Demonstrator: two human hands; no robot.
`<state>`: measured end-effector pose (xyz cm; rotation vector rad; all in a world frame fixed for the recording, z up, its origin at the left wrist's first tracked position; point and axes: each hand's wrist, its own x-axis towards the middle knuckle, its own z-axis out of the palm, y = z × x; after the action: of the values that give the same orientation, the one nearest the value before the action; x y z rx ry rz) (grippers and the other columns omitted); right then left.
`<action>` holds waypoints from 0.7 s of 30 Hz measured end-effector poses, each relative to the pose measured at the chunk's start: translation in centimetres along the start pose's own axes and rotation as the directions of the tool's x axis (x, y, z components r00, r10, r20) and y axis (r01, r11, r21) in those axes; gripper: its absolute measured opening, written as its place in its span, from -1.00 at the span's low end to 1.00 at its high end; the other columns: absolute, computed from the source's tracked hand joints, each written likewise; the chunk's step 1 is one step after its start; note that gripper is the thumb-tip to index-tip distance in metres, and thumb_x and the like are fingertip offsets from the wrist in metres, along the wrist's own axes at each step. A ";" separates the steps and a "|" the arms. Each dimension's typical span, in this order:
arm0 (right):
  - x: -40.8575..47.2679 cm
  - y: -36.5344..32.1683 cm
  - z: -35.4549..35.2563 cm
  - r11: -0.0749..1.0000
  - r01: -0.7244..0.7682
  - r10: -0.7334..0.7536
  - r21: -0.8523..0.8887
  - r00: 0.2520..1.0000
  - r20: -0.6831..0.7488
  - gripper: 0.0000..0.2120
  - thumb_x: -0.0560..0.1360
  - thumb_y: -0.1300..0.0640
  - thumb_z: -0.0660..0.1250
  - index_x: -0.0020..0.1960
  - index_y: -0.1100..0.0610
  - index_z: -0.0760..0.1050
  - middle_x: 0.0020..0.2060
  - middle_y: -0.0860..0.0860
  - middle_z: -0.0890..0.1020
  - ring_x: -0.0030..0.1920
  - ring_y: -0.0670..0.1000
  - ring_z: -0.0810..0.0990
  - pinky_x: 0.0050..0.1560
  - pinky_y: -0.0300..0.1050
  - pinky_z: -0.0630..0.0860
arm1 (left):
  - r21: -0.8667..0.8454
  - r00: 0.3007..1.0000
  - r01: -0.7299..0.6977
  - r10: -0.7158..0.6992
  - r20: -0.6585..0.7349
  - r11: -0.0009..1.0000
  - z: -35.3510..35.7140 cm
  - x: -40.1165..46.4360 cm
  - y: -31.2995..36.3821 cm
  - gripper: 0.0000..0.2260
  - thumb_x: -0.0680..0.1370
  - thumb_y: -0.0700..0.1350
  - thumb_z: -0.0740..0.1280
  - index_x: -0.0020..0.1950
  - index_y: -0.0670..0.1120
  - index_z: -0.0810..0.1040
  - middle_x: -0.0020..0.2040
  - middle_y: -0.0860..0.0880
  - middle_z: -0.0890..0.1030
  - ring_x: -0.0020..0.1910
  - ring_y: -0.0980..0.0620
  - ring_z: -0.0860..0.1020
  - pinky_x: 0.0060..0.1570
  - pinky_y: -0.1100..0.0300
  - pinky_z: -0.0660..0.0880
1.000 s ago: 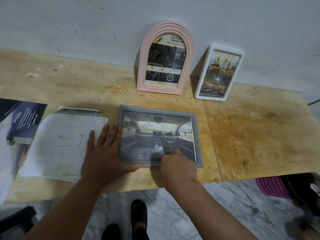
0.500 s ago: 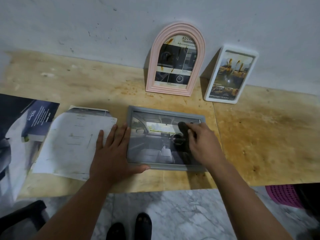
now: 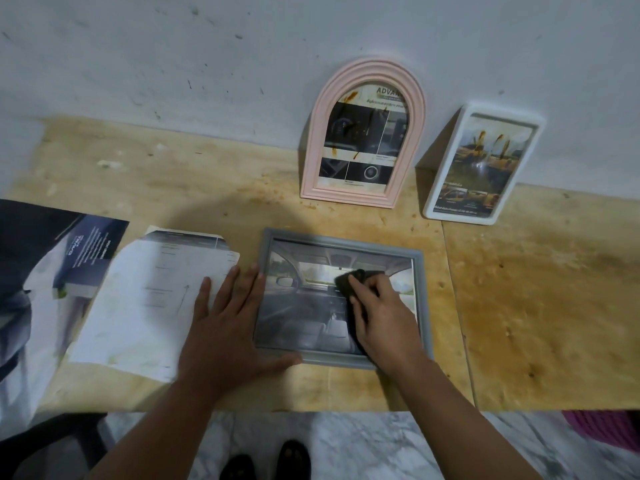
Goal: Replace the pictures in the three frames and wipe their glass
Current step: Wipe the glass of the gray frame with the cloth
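Pressing a dark cloth point(image 3: 348, 284) onto the glass of the grey frame point(image 3: 341, 360), my right hand point(image 3: 382, 315) grips it with curled fingers. My left hand point(image 3: 227, 332) lies flat, fingers spread, against the frame's left edge. The pink arched frame point(image 3: 313, 140) and the white frame point(image 3: 450, 161) lean on the wall behind, on the worktop point(image 3: 536, 289).

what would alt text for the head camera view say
A person's right hand rubs a dark cloth over the glass of a grey picture frame lying flat on a wooden table, while the left hand lies flat against the frame's left edge. A pink arched frame and a white frame lean against the wall behind.
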<state>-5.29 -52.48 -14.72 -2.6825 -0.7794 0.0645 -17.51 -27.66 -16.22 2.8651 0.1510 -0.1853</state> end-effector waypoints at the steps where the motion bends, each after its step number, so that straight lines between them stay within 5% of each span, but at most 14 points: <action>1: -0.8 0.0 -0.2 0.998 0.059 -0.059 0.011 0.998 0.030 -0.63 0.66 0.04 0.19 0.41 0.07 0.53 0.08 0.04 0.48 -0.14 0.06 0.56 -0.37 -0.17 0.45 | 0.004 1.000 0.001 -0.001 -0.001 1.000 0.0 0.0 0.0 0.24 0.30 0.73 0.09 0.69 -0.14 0.08 0.71 -0.08 0.02 0.70 -0.11 -0.04 0.59 -0.35 0.00; 6: -1.9 0.6 -2.2 0.962 0.150 -0.198 0.228 0.958 0.207 -0.61 0.68 -0.04 0.16 0.46 -0.04 0.48 0.07 -0.12 0.44 -0.05 -0.05 0.56 -0.17 -0.05 0.59 | 0.014 1.000 -0.004 0.004 -0.010 1.000 -0.1 0.0 0.1 0.23 0.31 0.72 0.11 0.69 -0.16 0.11 0.71 -0.10 0.05 0.69 -0.12 0.00 0.56 -0.37 0.08; 10: 1.7 3.1 -3.2 0.987 0.011 0.002 0.158 0.997 -0.083 -0.63 0.67 0.07 0.24 0.46 0.04 0.49 0.05 -0.07 0.48 -0.10 -0.02 0.55 -0.24 -0.12 0.52 | 0.014 1.000 0.005 -0.005 -0.009 1.000 -0.2 0.0 0.2 0.25 0.29 0.72 0.14 0.69 -0.15 0.10 0.71 -0.08 0.05 0.69 -0.11 0.01 0.56 -0.37 0.10; 13: 3.1 3.3 -1.4 0.996 -0.083 0.086 0.031 0.991 -0.099 -0.62 0.66 0.05 0.21 0.44 0.09 0.50 0.07 0.00 0.50 -0.11 0.07 0.57 -0.30 -0.07 0.53 | 0.017 1.000 0.010 -0.010 -0.017 1.000 -0.3 0.0 0.4 0.25 0.28 0.72 0.15 0.69 -0.14 0.11 0.71 -0.08 0.06 0.69 -0.10 0.02 0.56 -0.37 0.10; 18: -1.0 -0.3 0.8 0.991 0.122 -0.124 0.057 0.992 0.025 -0.61 0.67 0.05 0.17 0.45 0.08 0.49 0.10 0.03 0.48 -0.13 0.05 0.56 -0.30 -0.06 0.55 | 0.022 1.000 0.007 -0.006 -0.023 1.000 -0.2 0.0 0.3 0.24 0.30 0.71 0.15 0.69 -0.15 0.10 0.71 -0.08 0.05 0.69 -0.11 0.03 0.55 -0.37 0.13; 21: -3.1 -0.9 -0.2 0.936 0.331 -0.348 0.122 0.921 0.174 -0.62 0.65 0.05 0.21 0.44 0.03 0.49 0.12 -0.01 0.49 -0.07 0.00 0.58 -0.22 -0.13 0.57 | 0.021 1.000 0.003 -0.003 -0.024 1.000 -0.1 -0.1 0.3 0.23 0.31 0.71 0.14 0.68 -0.16 0.12 0.71 -0.09 0.06 0.69 -0.12 0.04 0.55 -0.37 0.14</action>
<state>-8.36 -53.44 -14.39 -2.4408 -1.2610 0.2706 -17.55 -27.88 -16.04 2.8888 0.1591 -0.1538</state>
